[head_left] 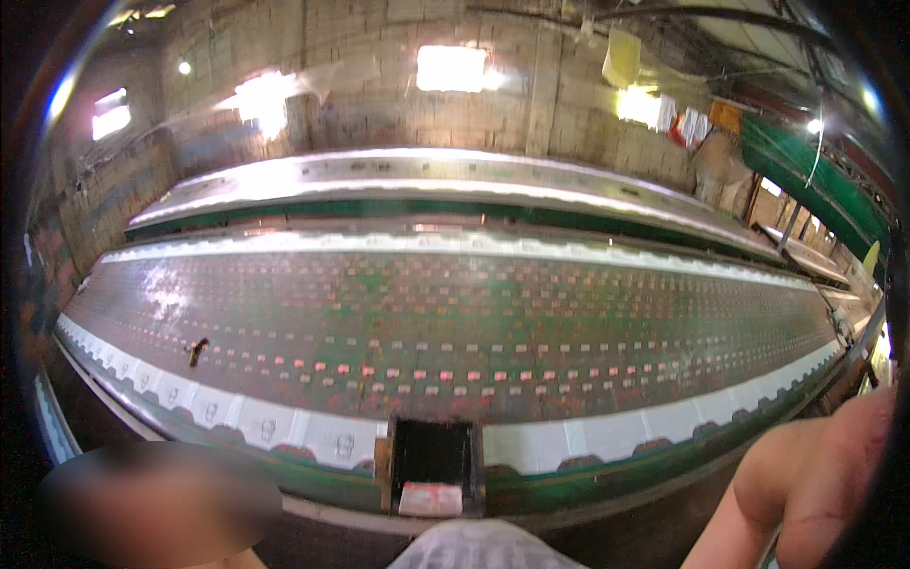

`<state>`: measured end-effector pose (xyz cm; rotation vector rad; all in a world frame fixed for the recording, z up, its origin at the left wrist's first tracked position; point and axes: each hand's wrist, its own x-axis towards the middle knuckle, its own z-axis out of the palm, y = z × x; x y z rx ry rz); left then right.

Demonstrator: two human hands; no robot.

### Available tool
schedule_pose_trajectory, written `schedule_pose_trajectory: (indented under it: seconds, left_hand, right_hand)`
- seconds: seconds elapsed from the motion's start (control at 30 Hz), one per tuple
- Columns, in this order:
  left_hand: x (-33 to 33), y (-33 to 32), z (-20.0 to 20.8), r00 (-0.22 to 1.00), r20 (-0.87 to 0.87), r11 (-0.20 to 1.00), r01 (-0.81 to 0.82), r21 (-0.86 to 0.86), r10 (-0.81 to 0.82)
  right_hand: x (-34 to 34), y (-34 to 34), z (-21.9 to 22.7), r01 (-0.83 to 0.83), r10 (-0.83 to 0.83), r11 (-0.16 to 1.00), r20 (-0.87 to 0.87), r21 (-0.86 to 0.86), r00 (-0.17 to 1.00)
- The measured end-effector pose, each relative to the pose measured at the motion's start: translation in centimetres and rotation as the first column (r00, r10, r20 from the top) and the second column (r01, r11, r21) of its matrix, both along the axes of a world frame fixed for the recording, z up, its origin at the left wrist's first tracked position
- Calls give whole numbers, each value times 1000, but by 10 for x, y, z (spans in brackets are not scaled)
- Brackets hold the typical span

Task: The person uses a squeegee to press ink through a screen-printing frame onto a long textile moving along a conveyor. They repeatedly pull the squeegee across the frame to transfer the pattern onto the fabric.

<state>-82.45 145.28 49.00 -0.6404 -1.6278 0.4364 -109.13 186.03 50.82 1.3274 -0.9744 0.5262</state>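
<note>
My right hand point(825, 474) is raised close at the lower right, cut off by the dark rim of the view. Its fingers cannot be made out, nor whether it holds anything. At the lower left a blurred patch covers most of where my left hand would be. Only a sliver of skin point(245, 561) shows below the patch. Before me stretches a long dark table point(569, 327) marked with rows of small pale and pinkish rectangles. White strips with a scalloped edge point(607, 436) line its near side. Neither hand is seen touching the table.
A dark open-topped box point(431, 441) sits at the table's near edge, with a red-and-white packet point(430, 499) in it. A small dark and yellow object point(196, 352) lies on the table's left. Behind runs a second long table point(398, 171) before a block wall point(351, 104).
</note>
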Motion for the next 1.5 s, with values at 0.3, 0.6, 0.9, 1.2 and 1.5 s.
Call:
schedule_pose_trajectory:
  seconds: [0.3, 0.6, 0.9, 1.2, 1.5]
  left_hand:
    - [-36, -29, -55, 988, 69, 908, 101, 406, -140]
    - [-143, -67, -386, 851, 442, 172, -408, 897, -284]
    - [-108, -25, -510, 720, 504, -75, -604, 793, -477]
    - [-121, -20, -516, 743, 372, -237, -571, 786, -556]
    - [-121, 10, -493, 786, 226, -298, -460, 837, -576]
  right_hand:
    - [1, -71, -27, -32, -3, 997, 469, 67, 883]
    - [-41, -140, -304, -493, -189, 810, 938, 317, 291]
    - [31, -173, -431, -654, -406, 594, 876, 469, 260]
    - [60, -189, -460, -542, -513, 562, 778, 624, 364]
    - [63, -157, -463, -423, -474, 686, 805, 592, 357]
